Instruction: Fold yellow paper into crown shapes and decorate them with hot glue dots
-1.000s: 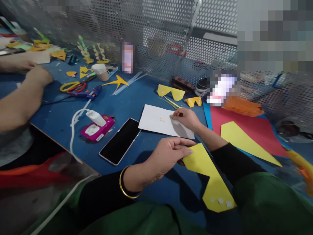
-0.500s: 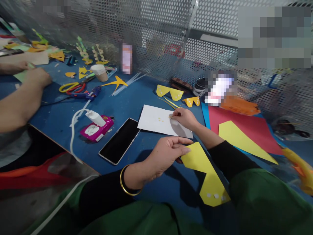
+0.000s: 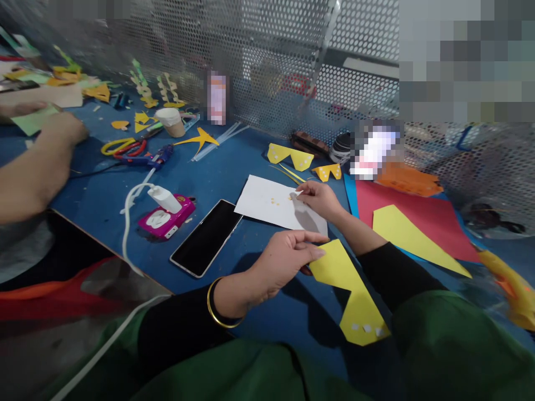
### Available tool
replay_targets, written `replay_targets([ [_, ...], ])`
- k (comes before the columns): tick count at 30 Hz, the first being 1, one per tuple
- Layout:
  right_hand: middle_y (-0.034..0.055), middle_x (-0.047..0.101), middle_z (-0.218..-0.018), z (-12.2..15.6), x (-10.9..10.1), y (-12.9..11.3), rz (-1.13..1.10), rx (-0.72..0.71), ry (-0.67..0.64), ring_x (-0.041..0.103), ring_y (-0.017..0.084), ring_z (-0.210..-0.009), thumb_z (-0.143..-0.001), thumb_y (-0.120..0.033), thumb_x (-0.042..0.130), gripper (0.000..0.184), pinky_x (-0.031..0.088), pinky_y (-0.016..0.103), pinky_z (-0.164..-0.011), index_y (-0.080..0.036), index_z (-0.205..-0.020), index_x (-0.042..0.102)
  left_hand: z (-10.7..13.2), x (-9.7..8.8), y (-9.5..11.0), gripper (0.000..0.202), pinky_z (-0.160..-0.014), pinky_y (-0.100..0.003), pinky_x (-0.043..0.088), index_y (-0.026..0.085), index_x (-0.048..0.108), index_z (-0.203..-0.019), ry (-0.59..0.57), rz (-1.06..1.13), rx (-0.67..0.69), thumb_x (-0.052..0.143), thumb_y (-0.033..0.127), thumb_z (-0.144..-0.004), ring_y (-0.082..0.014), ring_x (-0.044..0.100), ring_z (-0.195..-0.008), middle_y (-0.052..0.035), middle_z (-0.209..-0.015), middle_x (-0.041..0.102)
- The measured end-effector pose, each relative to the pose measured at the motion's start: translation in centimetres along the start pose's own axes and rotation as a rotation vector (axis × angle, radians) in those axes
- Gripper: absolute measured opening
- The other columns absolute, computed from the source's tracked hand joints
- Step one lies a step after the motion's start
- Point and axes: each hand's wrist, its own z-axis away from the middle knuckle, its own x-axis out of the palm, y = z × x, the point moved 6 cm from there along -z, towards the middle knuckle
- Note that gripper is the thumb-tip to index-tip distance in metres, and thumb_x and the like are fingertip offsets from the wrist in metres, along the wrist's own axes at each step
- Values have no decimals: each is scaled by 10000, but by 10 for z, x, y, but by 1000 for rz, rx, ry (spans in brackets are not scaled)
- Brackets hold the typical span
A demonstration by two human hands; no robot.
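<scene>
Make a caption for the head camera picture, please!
Left hand holding a yellow paper cutout, right hand at a white sheet.

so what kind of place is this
Likely a shared craft workspace: the left hand holds a yellow paper cutout, an apparent glue gun lies near clear sticks, and another person's hand is at the same blue table.

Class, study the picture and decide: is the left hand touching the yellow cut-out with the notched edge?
Touching. The head view shows the left hand pinching one end of the yellow cut-out, thumb pressed on top.
</scene>
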Motion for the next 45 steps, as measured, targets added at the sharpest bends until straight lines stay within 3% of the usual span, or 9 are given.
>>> replay_targets([
  [7,-1,643,-648,6,2,2,-111,15,-26,539,144,-625,-739,-426,680,252,405,292,-618,-197,-822,748,1,1,1,246,-563,-205,482,139,767,-1056,-6,-3,9,692,109,-824,-85,579,-584,-17,-716,699],
  [13,-7,614,-597,12,-4,0,-182,55,-1,506,125,-573,-666,-431,715,258,386,278,-568,-187,-751,714,-1,-1,0,248,-573,-210,490,143,765,-1051,1,-8,22,712,130,-809,-87,584,-595,-16,-723,696],
  [20,26,670,-671,27,-31,-12,-268,96,114,554,135,-616,-653,-470,723,290,424,274,-581,-194,-719,666,-2,-5,4,254,-577,-198,491,145,768,-1057,62,-5,73,707,125,-811,-94,608,-639,-33,-775,720],
  [27,75,722,-833,90,-77,-40,-300,115,292,647,215,-838,-742,-433,713,218,494,340,-723,-219,-767,677,-5,-13,13,275,-573,-190,502,117,741,-1112,167,31,160,695,125,-841,-85,626,-637,-59,-864,751],
  [32,90,762,-1020,146,-75,-62,-312,119,139,677,265,-1014,-760,-466,725,239,511,375,-831,-230,-763,691,-7,-11,10,267,-565,-196,493,120,744,-1097,192,10,182,711,142,-833,-85,616,-622,-61,-854,741],
  [35,65,753,-908,165,-71,-62,-250,138,125,661,206,-824,-750,-467,710,242,488,323,-692,-226,-762,700,-8,0,6,264,-569,-203,493,121,746,-1087,176,-12,178,712,147,-827,-93,617,-649,-63,-864,737],
  [38,20,683,-718,176,-72,-53,-211,177,179,534,131,-602,-751,-438,693,216,394,273,-539,-223,-764,703,-7,13,2,272,-567,-210,497,122,740,-1092,162,-27,163,714,154,-823,-95,607,-654,-52,-855,727],
  [42,-10,595,-607,185,-80,-38,-249,248,278,426,98,-508,-750,-423,694,203,335,265,-481,-220,-747,693,-10,26,-2,309,-529,-205,460,120,686,-1130,152,-35,109,723,188,-831,-133,666,-740,-78,-899,735],
  [45,-18,556,-568,189,-87,-28,-261,290,335,412,100,-491,-745,-425,698,205,322,268,-470,-221,-734,685,-14,29,-2,235,-472,-191,391,156,638,-1003,138,-78,148,742,223,-803,-169,702,-803,-66,-844,725],
])
